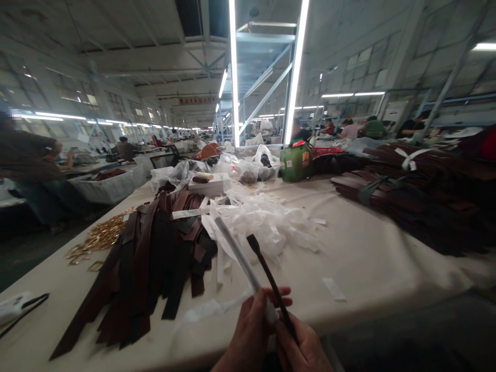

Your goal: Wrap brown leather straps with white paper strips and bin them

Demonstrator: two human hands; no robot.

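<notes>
Workshop hall, long rows of lamps and windows, is stretching back past a pale table (310,279); clock hours are being read from the hands, twelve lying straight ahead. At ten o'clock: dark strips (143,248), brown and black, are lying in an overlapping heap, with gold buckles (104,235) spreading along their far left side. At eleven: a white box (213,185) is standing behind the heap. At twelve: crumpled white film (267,222) is covering the table's middle, a green bag (294,168) standing beyond it, slightly toward one. At two: tied bundles (434,196) of brown strips are resting, a pale scrap (334,289) lying nearer. At nine: a white object (15,307) with a black cord is sitting at the edge of view. At ten, off the table, a co-worker (27,155) is standing. Items in hand, both just above the near edge: the left hand (248,330) is pinching the lower end of a pale strip (238,256), thumb on top, its far end pointing toward eleven; the right hand (302,341) is closing around the lower part of a dark piece (268,271), its flat, broader tip standing free. Handling, as judged: both are seeming light; the strip is looking smooth, perhaps slippery, and bendable, best being pinched flat near an end; the piece is appearing stiffer, its narrow shank offering the surest hold.
</notes>
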